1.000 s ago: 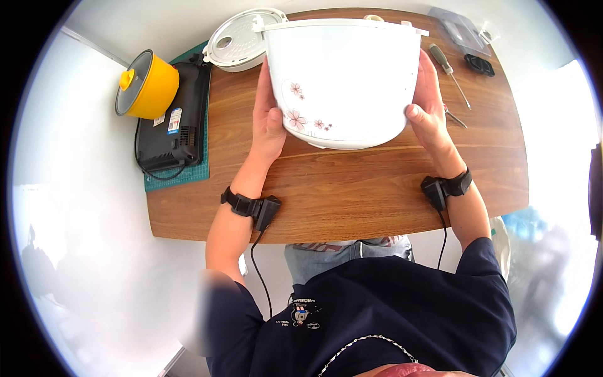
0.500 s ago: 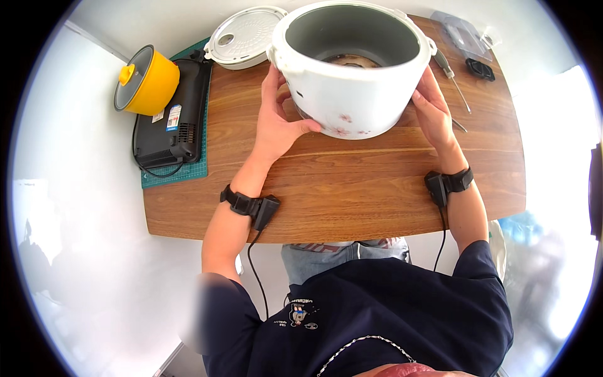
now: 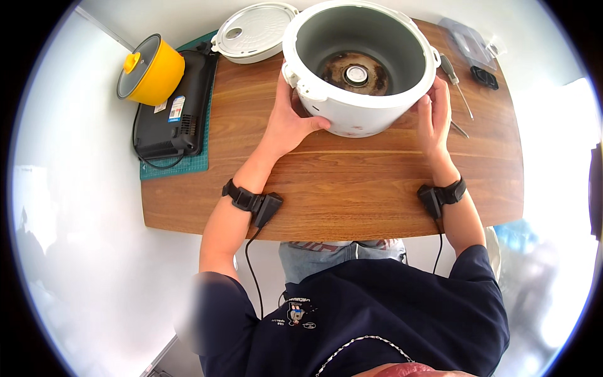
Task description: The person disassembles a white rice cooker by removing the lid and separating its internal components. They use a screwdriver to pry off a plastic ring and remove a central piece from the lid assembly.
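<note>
A white rice cooker body (image 3: 352, 116) stands upright on the wooden table (image 3: 352, 188), its grey inside and rusty heating plate (image 3: 357, 74) showing. My left hand (image 3: 290, 122) grips its left side near the hinge. My right hand (image 3: 433, 116) presses flat against its right side. The cooker's white lid (image 3: 254, 31) lies apart at the table's far left.
A yellow pot with a lid (image 3: 149, 70) sits on a black induction hob (image 3: 173, 107) over a green mat (image 3: 182, 164) at the left. A screwdriver (image 3: 455, 81), a small black part (image 3: 483, 76) and a clear bag (image 3: 468, 41) lie at the far right.
The cooker body was held tilted with its bottom toward me. It has turned upright and come down onto the table, both hands staying on its sides.
</note>
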`<state>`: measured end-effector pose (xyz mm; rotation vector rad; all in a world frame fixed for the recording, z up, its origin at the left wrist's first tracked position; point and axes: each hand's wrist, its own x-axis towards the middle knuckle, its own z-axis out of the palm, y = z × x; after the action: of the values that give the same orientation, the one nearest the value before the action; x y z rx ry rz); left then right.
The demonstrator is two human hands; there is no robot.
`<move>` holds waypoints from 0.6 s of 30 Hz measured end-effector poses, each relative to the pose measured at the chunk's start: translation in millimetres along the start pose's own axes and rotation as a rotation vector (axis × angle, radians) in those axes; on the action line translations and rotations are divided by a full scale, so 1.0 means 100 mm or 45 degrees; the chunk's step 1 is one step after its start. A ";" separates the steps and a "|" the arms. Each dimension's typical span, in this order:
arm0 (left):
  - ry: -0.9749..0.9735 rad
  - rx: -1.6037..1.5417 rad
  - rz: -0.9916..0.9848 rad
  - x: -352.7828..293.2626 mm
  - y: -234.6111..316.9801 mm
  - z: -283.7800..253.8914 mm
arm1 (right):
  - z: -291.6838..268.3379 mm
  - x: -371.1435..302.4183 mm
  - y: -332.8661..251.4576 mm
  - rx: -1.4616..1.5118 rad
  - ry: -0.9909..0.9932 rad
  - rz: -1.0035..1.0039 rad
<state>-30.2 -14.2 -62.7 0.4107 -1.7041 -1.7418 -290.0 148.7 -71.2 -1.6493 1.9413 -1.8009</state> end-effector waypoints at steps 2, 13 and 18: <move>0.027 0.019 0.048 -0.01 -0.02 0.03 | 0.00 0.01 -0.01 -0.041 -0.055 -0.162; 0.347 0.178 0.065 -0.04 -0.07 -0.05 | 0.13 0.04 0.01 0.115 0.036 0.416; 0.327 -0.055 0.100 0.00 -0.15 0.02 | 0.13 0.00 0.09 0.317 0.086 0.293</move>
<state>-35.0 -14.0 -76.7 0.5168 -1.4783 -1.5919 -287.6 137.0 -82.4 -1.2516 1.7587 -1.9339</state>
